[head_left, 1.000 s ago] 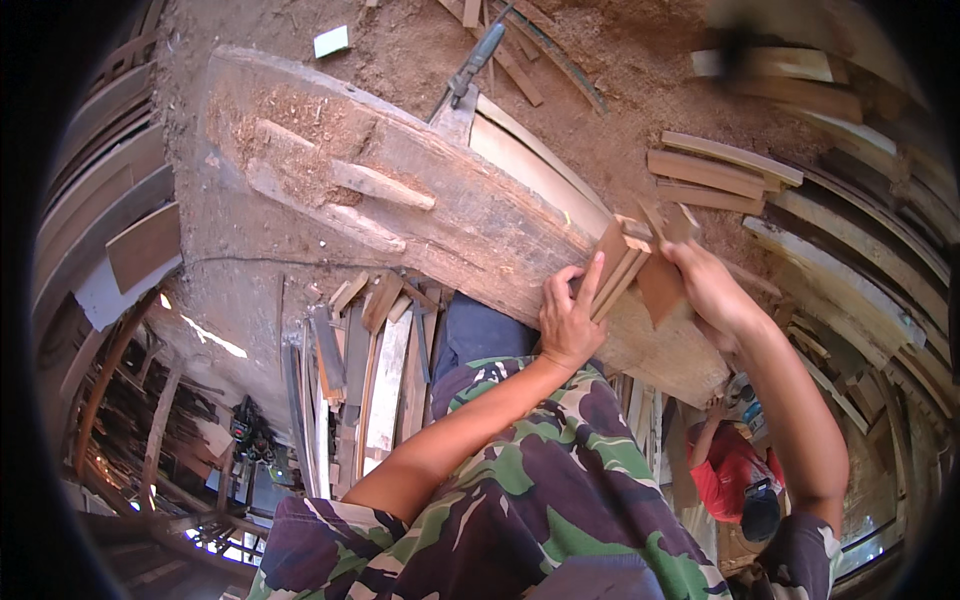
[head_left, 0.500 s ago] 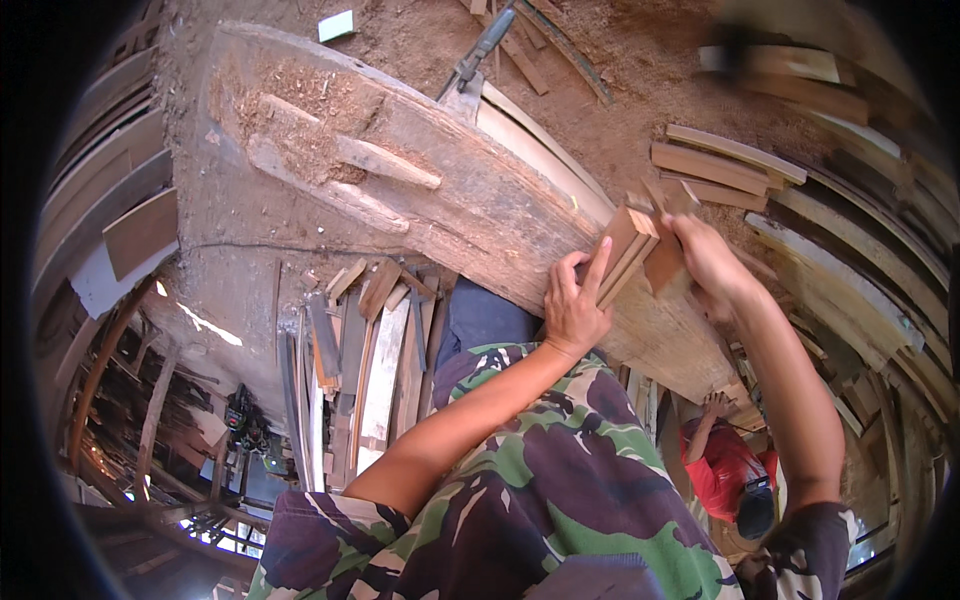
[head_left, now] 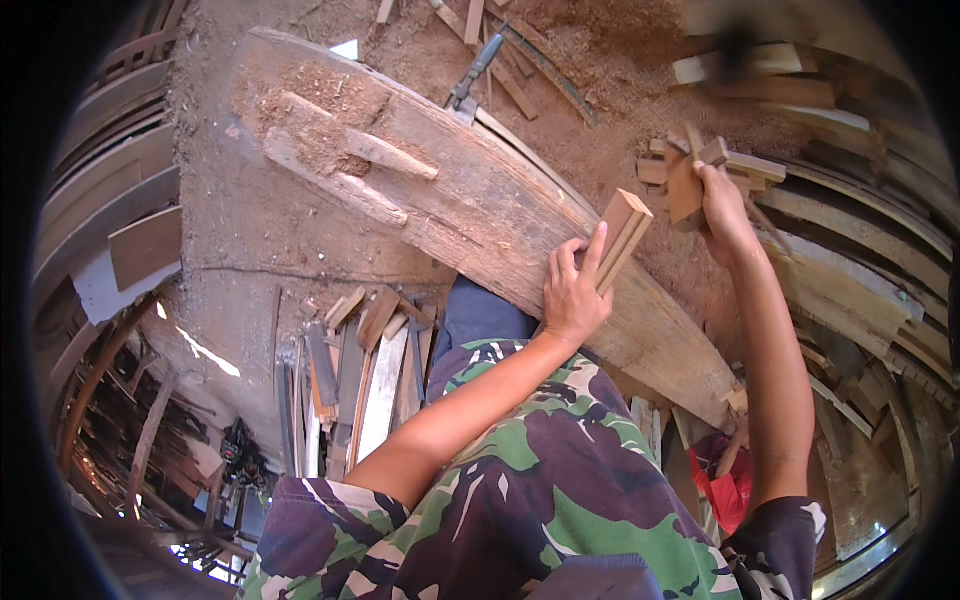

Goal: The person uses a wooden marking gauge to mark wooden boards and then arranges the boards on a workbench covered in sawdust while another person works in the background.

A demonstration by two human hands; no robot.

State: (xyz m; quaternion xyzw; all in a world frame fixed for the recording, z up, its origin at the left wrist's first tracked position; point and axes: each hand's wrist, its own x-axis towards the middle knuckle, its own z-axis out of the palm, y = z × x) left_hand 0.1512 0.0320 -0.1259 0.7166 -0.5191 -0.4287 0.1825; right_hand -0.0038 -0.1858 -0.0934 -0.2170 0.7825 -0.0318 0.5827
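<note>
My left hand is closed around a bundle of short wooden slats, held upright at a tilt on the long worn plank. Lines along the bundle's side show separate pieces or grooves; I cannot tell which. Past the plank's far edge on the right, my right hand grips a flat wooden piece with short crossbars, similar to a marking gauge. A gap separates this piece from the slats. My right fingers are partly hidden behind it.
Wood shavings and loose sticks lie on the plank's left end. A clamp sits at its far edge. Offcuts stand at the near left, and stacked boards line the right. Another person in red is at the plank's lower right end.
My right hand has moved up and away to the right with the flat wooden piece, off the slats. My left hand stays in place on them. The person in red is less in view.
</note>
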